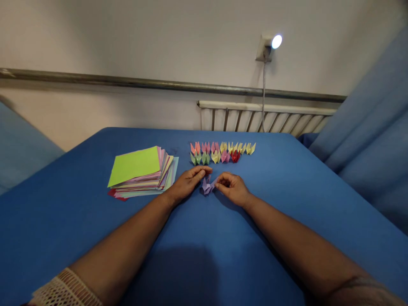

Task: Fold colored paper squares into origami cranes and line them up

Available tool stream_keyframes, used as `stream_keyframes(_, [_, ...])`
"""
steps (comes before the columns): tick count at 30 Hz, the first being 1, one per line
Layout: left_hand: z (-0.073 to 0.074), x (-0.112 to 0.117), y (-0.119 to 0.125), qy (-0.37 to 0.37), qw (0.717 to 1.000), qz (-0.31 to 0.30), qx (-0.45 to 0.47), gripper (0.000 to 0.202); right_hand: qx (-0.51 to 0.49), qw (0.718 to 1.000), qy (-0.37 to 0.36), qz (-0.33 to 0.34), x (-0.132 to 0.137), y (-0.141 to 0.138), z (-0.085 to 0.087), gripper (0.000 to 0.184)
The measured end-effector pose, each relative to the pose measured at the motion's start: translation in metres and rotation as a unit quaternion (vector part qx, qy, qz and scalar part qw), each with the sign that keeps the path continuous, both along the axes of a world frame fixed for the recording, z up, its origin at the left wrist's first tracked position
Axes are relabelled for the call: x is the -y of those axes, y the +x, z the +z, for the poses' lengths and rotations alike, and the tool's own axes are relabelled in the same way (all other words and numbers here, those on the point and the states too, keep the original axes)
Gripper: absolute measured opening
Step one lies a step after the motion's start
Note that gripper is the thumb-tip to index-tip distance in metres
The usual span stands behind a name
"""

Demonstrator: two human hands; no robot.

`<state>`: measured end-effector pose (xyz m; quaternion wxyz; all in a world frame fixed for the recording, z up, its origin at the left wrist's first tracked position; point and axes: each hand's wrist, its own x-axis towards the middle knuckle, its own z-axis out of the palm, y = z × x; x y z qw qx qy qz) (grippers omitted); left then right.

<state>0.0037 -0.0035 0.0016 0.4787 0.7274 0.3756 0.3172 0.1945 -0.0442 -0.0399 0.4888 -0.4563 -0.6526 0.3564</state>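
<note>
At six o'clock, nearest the camera, two bare forearms reach out over a blue counter. A knitted cream sleeve shows at the lower left corner.

The left hand lies palm down on the cloth. Its fingers are stretched out flat and close together. Their tips point toward two o'clock and rest at the upper edge of a purple folded paper. The right hand sits just beside it at three o'clock. Its fingers are curled in and pinched on the right edge of the same purple piece. The purple folded paper lies on the counter between the two hands, touching both, close to the middle of the surface.

At nine to ten o'clock from the left hand, just beside it, lies a stack of coloured paper sheets. The stack is fanned a little and has a lime-green sheet on top.

At twelve o'clock from the hands, near but apart from them, stand two short rows of folded paper figures. They are pink, yellow, green and red, set side by side.

Beyond the far edge of the counter, at one o'clock, a pale radiator stands against the wall. A grey pipe runs across above it. Higher up, a small lit lamp sits on the wall, and a cable hangs down from it.
</note>
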Motion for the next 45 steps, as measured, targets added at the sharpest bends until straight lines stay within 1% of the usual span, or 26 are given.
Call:
stream_keyframes(2, [-0.001, -0.001, -0.001, -0.010, 0.999, 0.036, 0.020, 0.038, -0.023, 0.999, -0.011, -0.030, -0.003, 0.000, -0.003, 0.012])
stream_keyframes(4, [-0.001, -0.003, -0.003, -0.025, 0.998, 0.049, 0.022, 0.038, -0.039, 0.997, -0.022, -0.057, -0.007, 0.001, -0.006, 0.014])
stream_keyframes(8, [-0.004, -0.006, -0.006, -0.045, 0.999, -0.007, 0.013, 0.039, -0.031, 0.996, -0.026, -0.085, -0.011, 0.002, -0.010, 0.015])
stream_keyframes(10, [-0.006, -0.007, -0.006, -0.020, 1.000, -0.013, 0.000, 0.033, -0.020, 0.996, -0.018, -0.087, -0.011, 0.003, -0.010, 0.014])
stream_keyframes(13, [-0.010, -0.009, -0.005, 0.036, 0.999, 0.000, -0.023, 0.019, -0.006, 0.997, -0.008, -0.079, -0.009, 0.003, -0.008, 0.011])
stream_keyframes(16, [-0.011, -0.009, -0.004, 0.062, 0.997, 0.003, -0.042, 0.017, 0.000, 0.998, -0.002, -0.067, -0.007, 0.002, -0.006, 0.008])
stream_keyframes(19, [-0.010, -0.008, -0.005, 0.068, 0.996, 0.003, -0.048, 0.017, 0.009, 0.998, -0.003, -0.063, -0.006, 0.002, -0.006, 0.008])
stream_keyframes(24, [-0.005, -0.007, -0.006, 0.037, 0.998, -0.023, -0.033, 0.024, 0.021, 0.999, -0.003, -0.049, -0.004, 0.003, -0.004, 0.011])
stream_keyframes(28, [-0.004, -0.007, -0.007, 0.013, 0.999, -0.032, -0.019, 0.030, 0.033, 0.999, -0.007, -0.043, -0.003, 0.004, 0.000, 0.014])
stream_keyframes(34, [-0.001, -0.005, -0.007, 0.014, 0.999, -0.043, -0.021, 0.025, 0.027, 0.998, -0.014, -0.050, -0.003, 0.004, -0.001, 0.012])
stream_keyframes(37, [-0.002, -0.004, -0.007, 0.007, 0.999, -0.044, -0.014, 0.027, 0.018, 0.999, -0.013, -0.050, -0.004, 0.003, -0.002, 0.012])
stream_keyframes(40, [-0.004, -0.006, -0.007, -0.015, 0.999, -0.029, 0.003, 0.031, 0.006, 0.999, -0.013, -0.048, -0.004, 0.003, -0.003, 0.012])
stream_keyframes(45, [-0.005, -0.007, -0.008, -0.058, 0.997, 0.028, 0.029, 0.038, -0.036, 0.999, -0.019, -0.024, -0.007, 0.003, -0.007, 0.012])
